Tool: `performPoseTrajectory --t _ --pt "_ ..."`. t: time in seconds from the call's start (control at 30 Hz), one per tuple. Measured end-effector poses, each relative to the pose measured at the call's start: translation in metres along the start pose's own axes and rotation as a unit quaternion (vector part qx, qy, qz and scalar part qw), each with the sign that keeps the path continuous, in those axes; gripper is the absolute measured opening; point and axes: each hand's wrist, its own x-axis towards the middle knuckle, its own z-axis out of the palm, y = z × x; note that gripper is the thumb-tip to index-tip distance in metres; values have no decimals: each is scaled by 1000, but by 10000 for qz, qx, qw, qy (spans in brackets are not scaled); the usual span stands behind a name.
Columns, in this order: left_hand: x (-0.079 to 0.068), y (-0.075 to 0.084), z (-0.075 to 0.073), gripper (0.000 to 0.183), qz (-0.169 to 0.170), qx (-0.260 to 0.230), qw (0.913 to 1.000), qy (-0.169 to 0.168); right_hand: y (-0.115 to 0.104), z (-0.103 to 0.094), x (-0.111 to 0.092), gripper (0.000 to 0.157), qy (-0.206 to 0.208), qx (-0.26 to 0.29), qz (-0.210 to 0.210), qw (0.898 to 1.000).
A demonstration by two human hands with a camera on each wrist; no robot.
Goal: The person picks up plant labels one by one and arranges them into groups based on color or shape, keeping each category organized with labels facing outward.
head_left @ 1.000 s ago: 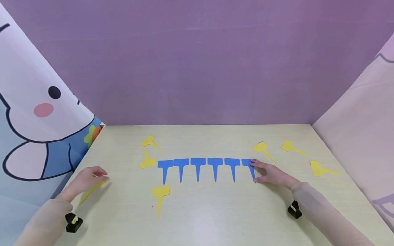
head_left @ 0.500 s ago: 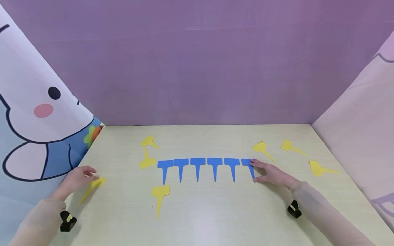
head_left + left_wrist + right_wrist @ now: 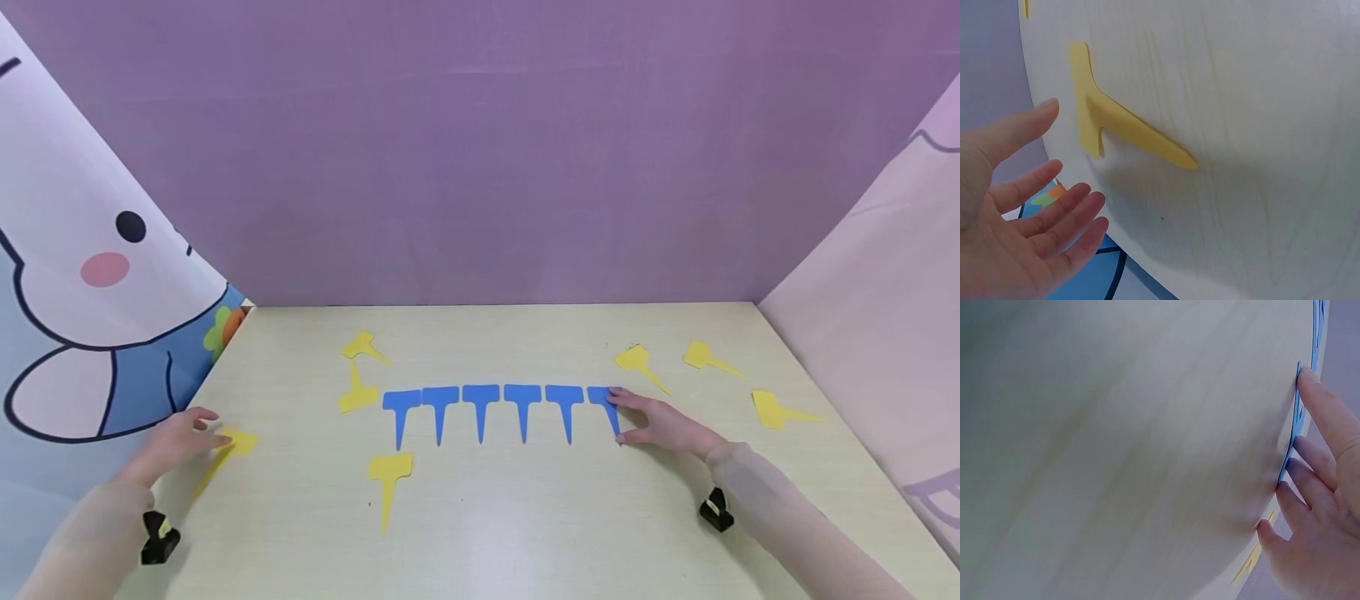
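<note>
Lower left of head view: left hand (image 3: 176,440) with relaxed, parted fingers, holding nothing. Yellow tag (image 3: 242,443) on the table (image 3: 487,533), just beyond the thumb tip, with a visible gap in the left wrist view. Right of centre: right hand (image 3: 663,425) with thumb and fingers spread wide, touching the last blue tag (image 3: 606,397) at both ends; no telling how firmly. Five more blue tags (image 3: 481,393) in line to its left. Against one second ago: left hand farther left, with the yellow tag's head, hidden then, now largely in sight. Right hand and blue tags as before.
</note>
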Motion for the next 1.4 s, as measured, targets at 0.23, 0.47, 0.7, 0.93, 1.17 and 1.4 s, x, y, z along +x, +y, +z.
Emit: performPoseTrajectory --t 0.23,0.47,0.7,0.93,1.17,1.4 --pt "10 -12 4 78 -184 39 9997 -128 -1 1 0 71 8 7 6 10000" --pt "10 -12 6 77 19 102 9999 -86 -1 1 0 69 1 48 -54 10000" --pt "13 -14 6 75 200 180 9995 -149 0 0 -1 70 3 16 -5 10000" --pt "19 -18 7 71 288 266 9991 -144 0 0 -1 70 17 24 -64 10000" --pt "19 -18 9 66 369 372 9986 -89 -1 0 0 70 -4 14 -74 10000" --pt "20 -16 8 66 229 291 9990 -234 0 0 0 70 -7 4 -48 10000"
